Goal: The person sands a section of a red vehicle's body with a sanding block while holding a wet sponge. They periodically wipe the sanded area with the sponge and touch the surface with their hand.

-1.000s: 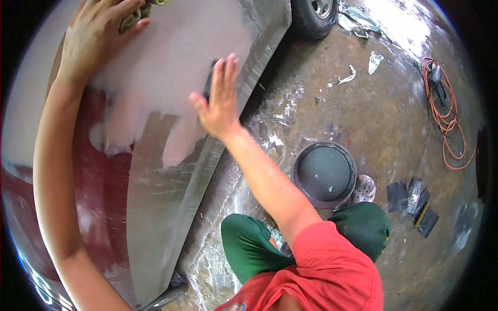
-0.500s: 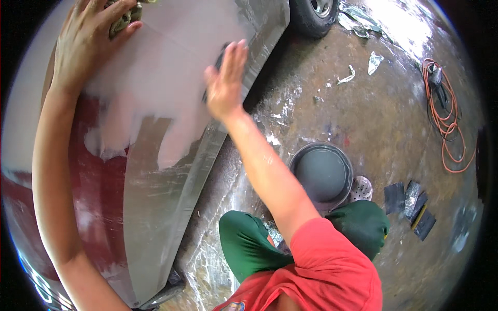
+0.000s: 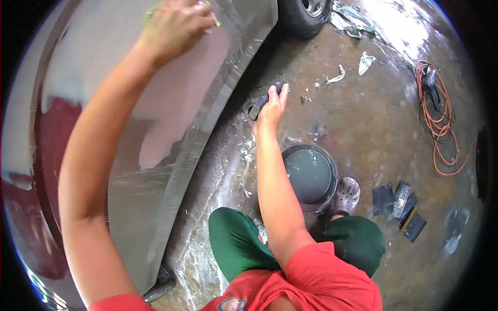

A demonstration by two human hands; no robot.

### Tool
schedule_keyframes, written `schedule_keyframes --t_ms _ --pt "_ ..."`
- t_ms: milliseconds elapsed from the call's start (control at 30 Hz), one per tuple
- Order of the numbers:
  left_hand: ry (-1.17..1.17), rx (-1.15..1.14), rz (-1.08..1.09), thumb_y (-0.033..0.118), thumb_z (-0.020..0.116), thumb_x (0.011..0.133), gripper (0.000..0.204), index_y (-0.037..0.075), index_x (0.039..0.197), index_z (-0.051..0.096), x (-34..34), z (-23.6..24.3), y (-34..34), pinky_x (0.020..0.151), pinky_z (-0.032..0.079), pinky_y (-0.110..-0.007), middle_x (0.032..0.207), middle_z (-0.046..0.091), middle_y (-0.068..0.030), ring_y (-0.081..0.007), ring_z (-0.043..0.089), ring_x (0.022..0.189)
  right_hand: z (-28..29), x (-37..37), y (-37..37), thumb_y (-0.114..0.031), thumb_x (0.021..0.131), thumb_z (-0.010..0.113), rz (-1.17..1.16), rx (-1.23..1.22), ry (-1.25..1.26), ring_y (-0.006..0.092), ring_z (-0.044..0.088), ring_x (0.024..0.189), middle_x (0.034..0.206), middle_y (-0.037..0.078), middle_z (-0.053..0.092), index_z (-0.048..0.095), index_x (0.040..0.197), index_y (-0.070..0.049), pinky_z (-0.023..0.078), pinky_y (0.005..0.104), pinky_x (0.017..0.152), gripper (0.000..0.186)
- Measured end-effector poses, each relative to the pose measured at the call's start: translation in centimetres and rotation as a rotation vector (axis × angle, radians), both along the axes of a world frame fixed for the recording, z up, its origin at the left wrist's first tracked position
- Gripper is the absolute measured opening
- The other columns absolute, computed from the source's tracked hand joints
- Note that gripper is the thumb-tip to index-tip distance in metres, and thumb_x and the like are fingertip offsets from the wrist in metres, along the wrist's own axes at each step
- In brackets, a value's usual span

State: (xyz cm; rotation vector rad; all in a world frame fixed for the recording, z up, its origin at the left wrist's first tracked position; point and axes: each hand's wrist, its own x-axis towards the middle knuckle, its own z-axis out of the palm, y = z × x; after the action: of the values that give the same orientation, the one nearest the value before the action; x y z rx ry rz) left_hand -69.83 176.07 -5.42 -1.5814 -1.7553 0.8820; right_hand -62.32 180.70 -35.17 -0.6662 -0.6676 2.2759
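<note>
My left hand (image 3: 179, 26) is closed on a crumpled greenish cloth (image 3: 151, 14), mostly hidden by the fingers, against the upper part of a car door panel (image 3: 116, 72). The panel is wet, with grey, pinkish and dark red patches. My right hand (image 3: 271, 110) is off the car, above the floor beside the sill. It grips a dark sanding block (image 3: 254, 111) that looks wrapped in black sandpaper, its pale end facing the car. Below that hand, by my forearm, stands a round black tub (image 3: 333, 165) of grey water (image 3: 309, 173).
My shoe (image 3: 346, 194) rests beside the tub. Black sandpaper pieces (image 3: 383, 199) lie to the right on the wet floor (image 3: 358, 122). An orange cord (image 3: 421, 116) is coiled farther right. A car tire (image 3: 306, 20) and torn plastic scraps (image 3: 366, 62) are at the far side.
My right hand has left the door panel with the sanding block and moved right, over the floor. My left hand has shifted right across the panel with the cloth.
</note>
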Motion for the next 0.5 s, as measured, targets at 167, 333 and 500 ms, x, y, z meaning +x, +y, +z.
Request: schedule_keyframes --t_ms 167,333,500 --pt "-0.059 -0.123 0.076 0.018 0.062 0.086 0.012 0.019 0.09 0.074 -1.9 -11.3 -2.0 0.106 0.046 -0.046 0.107 0.067 -0.0008 -0.0236 0.06 0.117 -2.4 1.3 3.7 -0.019 0.103 0.053 -0.109 0.083 -0.097 0.0294 0.025 0.153 0.166 0.02 0.025 0.024 0.158 0.005 0.018 0.0363 0.124 0.067" --pt "-0.606 0.023 0.165 0.019 0.07 0.074 0.013 0.015 0.086 0.071 6.7 -22.2 -6.1 0.097 0.048 -0.048 0.105 0.067 -0.006 -0.0284 0.061 0.112 -7.4 3.8 7.5 -0.02 0.102 0.055 -0.141 0.231 -0.279 0.0332 0.026 0.153 0.165 0.023 0.025 0.028 0.156 0.006 0.018 0.0388 0.125 0.066" --pt "-1.117 0.051 0.241 0.022 0.077 0.065 0.029 0.013 0.093 0.074 17.8 -32.9 -4.3 0.094 0.047 -0.049 0.106 0.067 -0.0071 -0.0298 0.061 0.113 -10.2 6.3 9.3 -0.02 0.1 0.062 -0.111 0.44 -0.487 0.0355 0.028 0.152 0.164 0.026 0.026 0.039 0.153 0.004 0.025 0.0402 0.122 0.062"
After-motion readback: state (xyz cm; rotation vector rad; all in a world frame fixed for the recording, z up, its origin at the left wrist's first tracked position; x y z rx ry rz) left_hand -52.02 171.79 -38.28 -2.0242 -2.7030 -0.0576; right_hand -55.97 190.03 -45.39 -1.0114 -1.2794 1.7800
